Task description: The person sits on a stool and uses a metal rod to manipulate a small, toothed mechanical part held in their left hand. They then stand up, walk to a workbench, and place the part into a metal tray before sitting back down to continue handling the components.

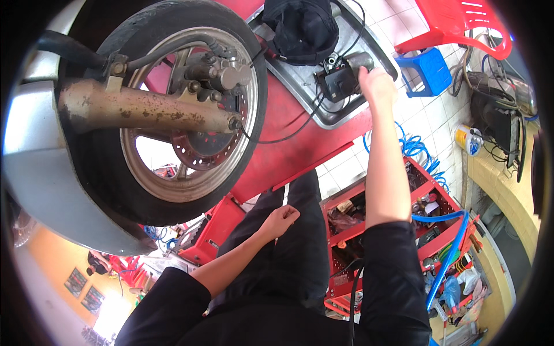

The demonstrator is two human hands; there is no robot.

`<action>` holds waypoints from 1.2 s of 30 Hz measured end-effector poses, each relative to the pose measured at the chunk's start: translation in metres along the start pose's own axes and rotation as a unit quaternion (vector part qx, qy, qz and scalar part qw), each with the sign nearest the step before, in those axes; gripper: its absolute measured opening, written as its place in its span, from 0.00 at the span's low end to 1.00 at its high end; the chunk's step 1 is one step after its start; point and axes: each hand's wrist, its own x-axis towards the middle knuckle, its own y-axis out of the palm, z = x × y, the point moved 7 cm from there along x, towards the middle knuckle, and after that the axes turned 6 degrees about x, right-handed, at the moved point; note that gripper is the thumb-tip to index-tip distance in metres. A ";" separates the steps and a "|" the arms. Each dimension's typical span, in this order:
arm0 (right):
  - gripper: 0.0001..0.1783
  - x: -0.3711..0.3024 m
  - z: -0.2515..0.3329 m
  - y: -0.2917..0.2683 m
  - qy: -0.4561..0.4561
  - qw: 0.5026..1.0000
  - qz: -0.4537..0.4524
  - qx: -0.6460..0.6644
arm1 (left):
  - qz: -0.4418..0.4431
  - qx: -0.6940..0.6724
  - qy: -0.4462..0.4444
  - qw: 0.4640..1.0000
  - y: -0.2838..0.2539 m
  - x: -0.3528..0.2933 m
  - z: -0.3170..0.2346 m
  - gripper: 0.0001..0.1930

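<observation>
My right hand point(378, 87) reaches out over the right side of a metal tray point(329, 119). Its fingers are bent round the edge of a rounded grey metal part point(360, 60), and the fingertips are partly hidden. Beside that part, a black boxy component point(339, 85) lies in the tray with a thin black cable. My left hand point(281, 222) hovers in front of my dark trousers, fingers curled together; what they hold, if anything, is too small to make out. A black cap point(301, 32) rests at the tray's far end.
A motorcycle front wheel point(252, 40) with a rusty fork leg point(135, 106) fills the left. The tray stands on a red platform point(277, 121). A red tool cart point(424, 187) with cluttered compartments is at lower right. Beyond are a blue stool point(427, 70), a red chair point(447, 23) and coiled blue hose point(415, 147).
</observation>
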 end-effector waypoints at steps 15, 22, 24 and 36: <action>0.18 -0.002 0.148 -0.126 -0.347 0.778 0.052 0.522 | -0.015 -0.040 -0.003 0.999 0.001 -0.011 0.019 0.13; 0.14 -0.002 0.160 -0.162 -0.385 0.760 0.039 0.522 | -0.007 -0.037 0.003 0.999 0.008 -0.019 0.017 0.13; 0.13 -0.005 0.159 -0.173 -0.398 0.751 0.026 0.527 | -0.016 -0.035 0.006 0.999 0.002 -0.021 0.014 0.13; 0.06 -0.017 0.162 -0.234 -0.427 0.709 -0.053 0.559 | 0.002 -0.063 0.010 0.998 0.013 -0.019 0.016 0.13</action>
